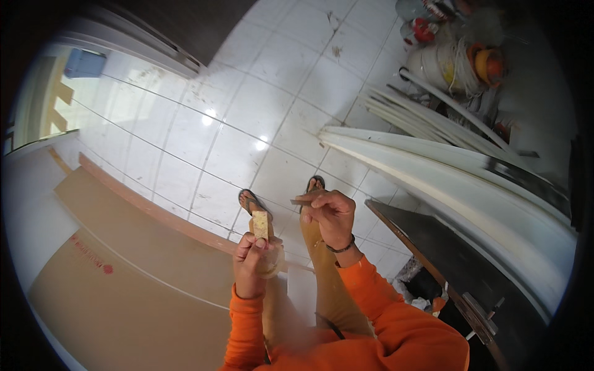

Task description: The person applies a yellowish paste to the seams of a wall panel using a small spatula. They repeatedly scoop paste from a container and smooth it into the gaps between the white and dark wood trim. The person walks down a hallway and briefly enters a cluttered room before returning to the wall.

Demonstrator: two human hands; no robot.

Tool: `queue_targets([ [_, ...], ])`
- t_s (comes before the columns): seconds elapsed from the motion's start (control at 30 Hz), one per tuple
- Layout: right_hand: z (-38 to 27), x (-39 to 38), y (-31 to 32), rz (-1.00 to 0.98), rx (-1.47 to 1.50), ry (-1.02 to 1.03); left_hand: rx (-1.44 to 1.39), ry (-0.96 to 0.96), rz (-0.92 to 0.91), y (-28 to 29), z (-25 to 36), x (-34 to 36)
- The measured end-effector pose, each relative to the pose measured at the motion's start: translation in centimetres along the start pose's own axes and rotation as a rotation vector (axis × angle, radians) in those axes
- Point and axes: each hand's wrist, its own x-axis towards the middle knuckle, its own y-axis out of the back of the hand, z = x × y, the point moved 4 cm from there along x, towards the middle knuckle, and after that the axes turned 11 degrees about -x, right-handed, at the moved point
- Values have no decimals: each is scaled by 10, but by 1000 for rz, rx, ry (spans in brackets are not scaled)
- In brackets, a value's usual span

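Note:
My left hand [250,260] is closed on a small rectangular tan piece [260,225] with a speckled face, held upright between thumb and fingers. Beside that hand is a round, clear-looking object [272,264], perhaps a roll of tape; I cannot tell whether it is held too. My right hand [332,213], a dark band round its wrist, pinches a thin, flat dark brown strip [301,202] whose end points left. The two hands are apart, in front of my legs, and both sleeves are orange.
A large brown board [142,266] leans at my left. At right, long white panels [433,167], thin white pipes [427,120] and a dark board [445,260] lie slanted. Coiled white cable [464,71] sits at back right. White tiles [260,105] cover the floor.

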Motion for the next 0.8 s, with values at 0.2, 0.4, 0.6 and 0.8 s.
queue_targets([
  [0.2,-227,-24,-49,-206,-198,393,6,-21,-215,-113,88,-143],
  [0.4,-360,-80,-67,-231,11,471,157,-167,-450,-178,130,-268],
  [0.6,-415,-121,-99,-278,144,403,267,-278,-614,-208,162,-336],
  [0.8,-424,-137,-97,-254,67,320,279,-361,-633,-207,160,-352],
])
